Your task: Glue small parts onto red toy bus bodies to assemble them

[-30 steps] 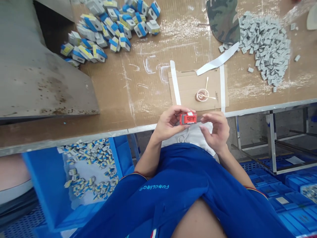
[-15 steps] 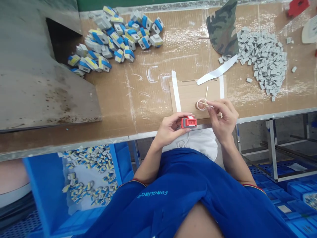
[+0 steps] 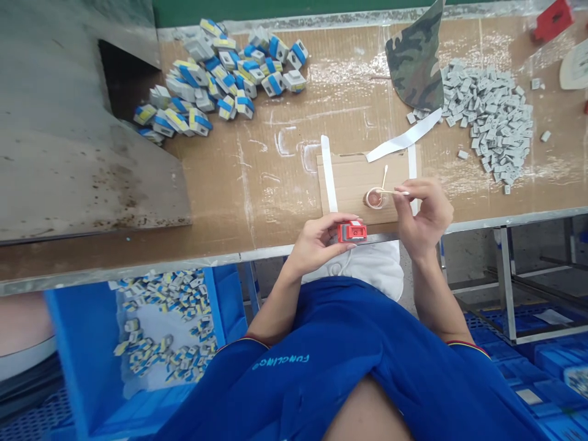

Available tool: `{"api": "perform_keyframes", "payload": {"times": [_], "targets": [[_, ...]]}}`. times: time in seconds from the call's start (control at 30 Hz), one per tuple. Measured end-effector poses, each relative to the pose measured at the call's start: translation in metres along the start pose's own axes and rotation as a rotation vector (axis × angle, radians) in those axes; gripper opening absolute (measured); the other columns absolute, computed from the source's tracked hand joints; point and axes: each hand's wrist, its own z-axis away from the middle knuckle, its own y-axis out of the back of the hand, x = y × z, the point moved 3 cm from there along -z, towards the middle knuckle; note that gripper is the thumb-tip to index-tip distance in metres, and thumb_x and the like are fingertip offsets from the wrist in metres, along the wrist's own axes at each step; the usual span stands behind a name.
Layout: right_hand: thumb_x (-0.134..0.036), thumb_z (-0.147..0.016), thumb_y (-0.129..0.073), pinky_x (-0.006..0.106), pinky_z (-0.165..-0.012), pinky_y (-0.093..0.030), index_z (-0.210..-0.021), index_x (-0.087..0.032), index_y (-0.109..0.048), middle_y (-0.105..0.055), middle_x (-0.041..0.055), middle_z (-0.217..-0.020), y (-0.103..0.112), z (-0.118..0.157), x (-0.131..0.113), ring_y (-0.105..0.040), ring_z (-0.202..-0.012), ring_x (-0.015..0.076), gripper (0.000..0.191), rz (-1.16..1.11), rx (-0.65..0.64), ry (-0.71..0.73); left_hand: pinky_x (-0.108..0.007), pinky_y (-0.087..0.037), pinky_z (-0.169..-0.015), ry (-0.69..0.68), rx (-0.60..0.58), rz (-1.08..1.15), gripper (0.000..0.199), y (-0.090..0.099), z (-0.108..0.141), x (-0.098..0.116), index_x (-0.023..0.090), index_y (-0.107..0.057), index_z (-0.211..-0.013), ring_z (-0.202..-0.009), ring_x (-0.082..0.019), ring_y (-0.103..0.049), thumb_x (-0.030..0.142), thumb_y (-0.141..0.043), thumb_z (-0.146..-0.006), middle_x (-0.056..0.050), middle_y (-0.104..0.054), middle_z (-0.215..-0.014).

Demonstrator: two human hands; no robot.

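My left hand is closed around a small red and grey plastic part at the table's front edge, its hollow red side facing up. Between the thumb and fingers of my right hand is a cotton swab, held nearly level with one end over a small round cup. Reddish-brown stuff shows inside the cup. A second cotton swab leans out of it toward the back. Under the cup lies a cardboard sheet, taped down at both sides.
Grey, blue and yellow blocks are heaped at the back left beside a metal housing. Small grey pieces pile up at right, near a camouflage cloth. A blue bin of blocks stands below left. Someone's arm shows at far left.
My right hand has moved a little to the right, drawing the swab outward so it lies flatter across the cup's rim. My left hand still holds the red part in about the same place.
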Motion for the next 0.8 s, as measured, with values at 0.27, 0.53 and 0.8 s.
{"api": "perform_keyframes", "payload": {"times": [0.27, 0.53, 0.8], "targets": [[-0.048, -0.093, -0.078, 0.029, -0.07, -0.061, -0.089, -0.023, -0.063, -0.077, -0.0016, -0.083, -0.003, 0.016, 0.012, -0.074, -0.069, 0.0131, 0.029, -0.261, 0.154, -0.451, -0.032, -0.065, -0.1, 0.03, 0.042, -0.015, 0.049, -0.003, -0.003, -0.002, 0.019, -0.074, -0.127, -0.112, -0.023, -0.079, 0.023, -0.09, -0.081, -0.013, -0.08, -0.124], [-0.039, -0.096, -0.076, 0.028, -0.064, -0.062, -0.093, -0.025, -0.064, -0.078, -0.0009, -0.085, 0.008, 0.016, -0.022, -0.077, -0.073, 0.0151, 0.019, -0.298, 0.091, -0.384, -0.034, -0.066, -0.099, 0.016, 0.039, -0.044, 0.049, -0.004, -0.004, -0.001, 0.018, -0.073, -0.127, -0.11, -0.023, -0.08, 0.024, -0.089, -0.082, -0.014, -0.08, -0.124], [-0.025, -0.096, -0.076, 0.033, -0.075, -0.067, -0.1, -0.027, -0.07, -0.08, 0.0002, -0.093, 0.009, 0.028, -0.038, -0.081, -0.087, 0.0188, 0.008, -0.307, -0.12, -0.239, -0.032, -0.065, -0.101, 0.005, 0.04, -0.035, 0.048, -0.003, -0.005, -0.001, 0.019, -0.074, -0.127, -0.112, -0.022, -0.079, 0.024, -0.089, -0.081, -0.013, -0.079, -0.126]]}}
